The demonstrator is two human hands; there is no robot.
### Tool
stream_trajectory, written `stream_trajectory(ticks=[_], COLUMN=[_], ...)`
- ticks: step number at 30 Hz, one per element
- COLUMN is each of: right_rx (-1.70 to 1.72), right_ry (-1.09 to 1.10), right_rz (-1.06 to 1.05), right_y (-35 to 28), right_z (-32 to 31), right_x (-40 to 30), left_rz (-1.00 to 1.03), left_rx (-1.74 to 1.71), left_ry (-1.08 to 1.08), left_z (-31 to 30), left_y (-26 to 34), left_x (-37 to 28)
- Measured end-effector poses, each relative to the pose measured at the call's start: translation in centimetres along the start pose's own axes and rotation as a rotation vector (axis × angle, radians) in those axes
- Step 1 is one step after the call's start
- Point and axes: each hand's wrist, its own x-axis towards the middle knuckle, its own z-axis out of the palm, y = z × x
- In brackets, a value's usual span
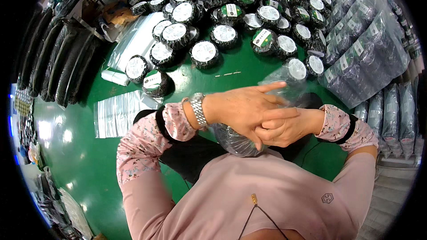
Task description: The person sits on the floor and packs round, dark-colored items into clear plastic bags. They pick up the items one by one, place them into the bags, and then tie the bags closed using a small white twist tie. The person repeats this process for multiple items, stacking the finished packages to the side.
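My left hand (245, 108), with a metal watch (198, 110) at its wrist, lies across my right hand. Its fingers are stretched out, and whether plastic is pinched beneath them is hidden. My right hand (288, 128) is curled tight at the gathered part of a clear plastic bag (283, 80). Loose film of the bag fans out beyond the hands. Below them, close against my shirt, rests a rounded bundle (237, 143) in clear, creased plastic. What is inside the bundle is hard to make out.
Many round, black-wrapped packs (204, 54) with white or green labels are heaped ahead on the green floor (90, 163). Flat clear bags (113, 115) lie at left. Long dark wrapped bundles (60, 63) stand far left. Large filled clear bags (363, 56) stack up at right.
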Motion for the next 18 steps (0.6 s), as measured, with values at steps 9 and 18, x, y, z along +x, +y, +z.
stream_trajectory(ticks=[9,18], right_rx=[0.497,1.686], right_ry=[-0.044,-0.29], right_rz=[0.767,1.591], right_y=[-3.6,-6.2], right_z=[1.5,2.9], right_x=[0.2,-2.4], left_rz=[-0.18,-0.625], left_rx=[0.771,0.087], left_ry=[-0.159,-0.229], left_z=[1.0,8.0], left_y=[-1.0,2.7], left_x=[-3.6,-6.3])
